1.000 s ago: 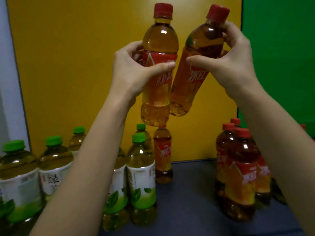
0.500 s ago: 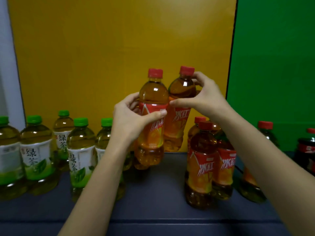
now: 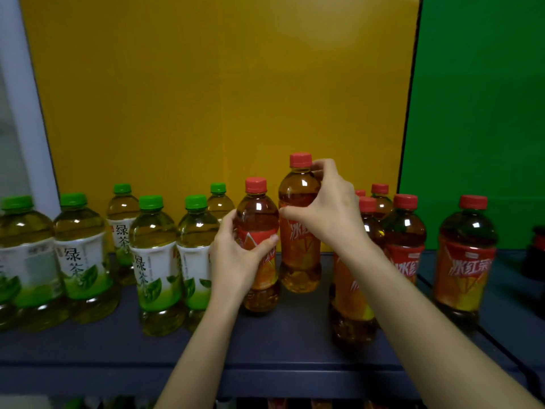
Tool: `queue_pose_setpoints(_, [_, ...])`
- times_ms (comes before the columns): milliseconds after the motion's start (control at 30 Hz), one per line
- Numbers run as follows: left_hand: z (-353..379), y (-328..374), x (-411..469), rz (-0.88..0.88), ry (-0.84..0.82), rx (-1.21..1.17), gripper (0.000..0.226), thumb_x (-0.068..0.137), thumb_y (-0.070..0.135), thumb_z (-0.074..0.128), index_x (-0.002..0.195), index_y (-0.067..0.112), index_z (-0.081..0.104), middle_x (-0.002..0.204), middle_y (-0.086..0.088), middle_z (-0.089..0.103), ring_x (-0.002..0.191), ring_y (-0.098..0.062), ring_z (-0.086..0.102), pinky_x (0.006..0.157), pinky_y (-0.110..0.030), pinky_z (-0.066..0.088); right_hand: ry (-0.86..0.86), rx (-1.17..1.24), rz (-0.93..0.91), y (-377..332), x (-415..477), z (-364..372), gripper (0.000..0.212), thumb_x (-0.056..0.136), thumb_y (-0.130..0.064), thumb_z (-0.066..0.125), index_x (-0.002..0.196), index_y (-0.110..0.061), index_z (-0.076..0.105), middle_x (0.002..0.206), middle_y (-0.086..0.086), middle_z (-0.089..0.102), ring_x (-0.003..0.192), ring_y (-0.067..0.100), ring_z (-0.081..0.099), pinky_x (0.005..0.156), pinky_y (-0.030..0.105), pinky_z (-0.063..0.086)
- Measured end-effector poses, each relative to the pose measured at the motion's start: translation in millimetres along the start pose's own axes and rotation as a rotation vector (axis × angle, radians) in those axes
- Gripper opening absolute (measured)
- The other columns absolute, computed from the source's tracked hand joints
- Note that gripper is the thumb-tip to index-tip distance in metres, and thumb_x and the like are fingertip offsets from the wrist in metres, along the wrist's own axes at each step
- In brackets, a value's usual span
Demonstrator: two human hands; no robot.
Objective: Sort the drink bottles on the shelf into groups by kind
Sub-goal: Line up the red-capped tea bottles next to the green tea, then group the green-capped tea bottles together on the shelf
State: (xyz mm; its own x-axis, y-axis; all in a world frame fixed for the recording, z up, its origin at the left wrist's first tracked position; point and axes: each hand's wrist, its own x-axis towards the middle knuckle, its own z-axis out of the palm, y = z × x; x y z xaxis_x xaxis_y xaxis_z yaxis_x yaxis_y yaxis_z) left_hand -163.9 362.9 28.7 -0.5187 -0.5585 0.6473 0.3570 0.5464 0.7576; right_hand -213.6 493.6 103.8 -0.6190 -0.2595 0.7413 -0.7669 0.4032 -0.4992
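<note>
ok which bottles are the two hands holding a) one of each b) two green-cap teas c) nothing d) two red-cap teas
d: the left hand grips a red-capped bottle and the right hand grips a second red-capped bottle, both with red-orange labels.

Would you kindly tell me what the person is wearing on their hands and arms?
Nothing that shows: the left hand and right hand are bare, with no glove, watch or bracelet visible. The forearms are uncovered down to the frame's lower edge, with no sleeve in view.
</note>
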Motion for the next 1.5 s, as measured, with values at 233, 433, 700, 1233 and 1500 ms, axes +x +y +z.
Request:
queue_pose_setpoints(233, [5.1, -15.3, -13.2, -0.01, -0.027, -0.02, 0.062, 0.073, 0.019, 0.077, 0.127, 0.016, 0.047, 0.117, 0.003, 0.059, 0.108, -0.012, 0.058, 0.091, -0.03, 0.049, 0.036, 0.04, 0.078, 9.3, -25.5, 22.5, 0.075, 0.067, -0.023, 0.081, 0.129, -0.018, 0.039, 0.124, -0.001, 0.053, 0.118, 0.018, 0.049, 0.094, 0.031, 0.035])
queue_pose_setpoints(433, [11.7, -26.9, -11.4, 0.016, -0.049, 0.122, 0.075, 0.078, 0.035, 0.07, 0.14, 0.013, 0.034, 0.133, -0.004, 0.051, 0.123, -0.018, 0.049, 0.102, -0.039, 0.043, 0.012, 0.038, 0.166, 21.2, -35.0, 41.7, 0.075, 0.071, -0.02, 0.078, 0.133, -0.015, 0.037, 0.13, 0.002, 0.05, 0.124, 0.02, 0.045, 0.099, 0.031, 0.035])
queue_pose_setpoints(700, [22.3, -32.5, -19.2, 0.02, -0.06, 0.169, 0.079, 0.086, 0.041, 0.056, 0.147, 0.011, 0.015, 0.148, -0.009, 0.032, 0.136, -0.022, 0.032, 0.109, -0.043, 0.036, 0.031, 0.174, 0.149, 27.0, -48.1, 59.3, 0.073, 0.088, -0.019, 0.061, 0.145, -0.013, 0.016, 0.148, 0.006, 0.025, 0.137, 0.019, 0.027, 0.105, 0.023, 0.027])
queue_pose_setpoints(1233, [-37.7, -21.4, -84.3, 0.053, -0.09, 0.218, 0.033, 0.091, 0.017, 0.057, 0.12, 0.03, 0.053, 0.123, 0.016, 0.056, 0.112, 0.009, 0.05, 0.095, -0.013, 0.043, 0.031, 0.294, -0.069, 17.6, -118.2, 56.2, 0.06, 0.094, -0.014, 0.046, 0.139, -0.036, 0.012, 0.146, -0.024, 0.015, 0.136, -0.009, 0.013, 0.108, 0.004, 0.012])
queue_pose_setpoints(1500, [-81.8, -54.5, -73.9, -0.012, 0.122, 0.298, 0.04, 0.093, 0.014, 0.051, 0.132, 0.017, 0.045, 0.129, 0.005, 0.049, 0.121, -0.01, 0.048, 0.104, -0.037, 0.042, -0.215, 0.42, -0.115, -12.2, -123.3, 103.8, 0.051, 0.095, -0.018, 0.047, 0.137, -0.035, 0.022, 0.144, -0.014, 0.032, 0.132, -0.009, 0.026, 0.109, 0.009, 0.023])
